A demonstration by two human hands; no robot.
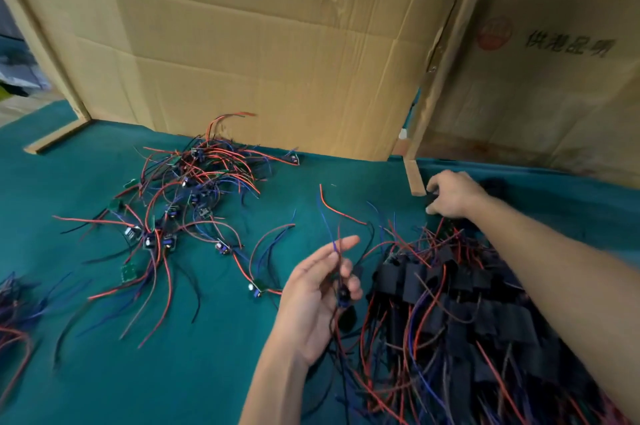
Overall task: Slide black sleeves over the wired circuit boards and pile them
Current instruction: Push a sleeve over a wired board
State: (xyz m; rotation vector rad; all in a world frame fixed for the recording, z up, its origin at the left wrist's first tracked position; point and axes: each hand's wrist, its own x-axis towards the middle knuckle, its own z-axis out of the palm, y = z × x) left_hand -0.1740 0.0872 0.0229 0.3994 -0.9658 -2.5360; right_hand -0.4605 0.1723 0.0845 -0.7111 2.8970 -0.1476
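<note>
Two bare hands work over a green cloth-covered table (214,372). Nearest me, the left hand (317,300) is raised palm-up, its long fingers nearly straight and spread, while thumb and fingertips lightly pinch a wired circuit board (346,289) whose red, blue and black leads trail up past the fingers and down past the wrist. The board itself is small, dark and blurred, so I cannot tell whether a sleeve is already on it.

Just to the right of that hand lies the pile of sleeved boards (460,306), black sleeves packed side by side with red and blue wires spilling toward the near edge. The right forearm crosses above this pile.

Farther out, the right hand (450,194) reaches to the far right of the table, knuckles up, fingers curled down onto a heap of black sleeves (491,187); thumb and forefinger seem closed on something dark, though the blur hides exactly what.

Left of centre, well apart from both hands, sits a tangle of bare boards (194,202) with red, blue and black wires fanning out. Another blurred clump of wires (14,313) shows at the left edge.

Behind everything stand cardboard sheets (277,43) in a wooden frame (446,53), the right one printed with red and dark characters.
</note>
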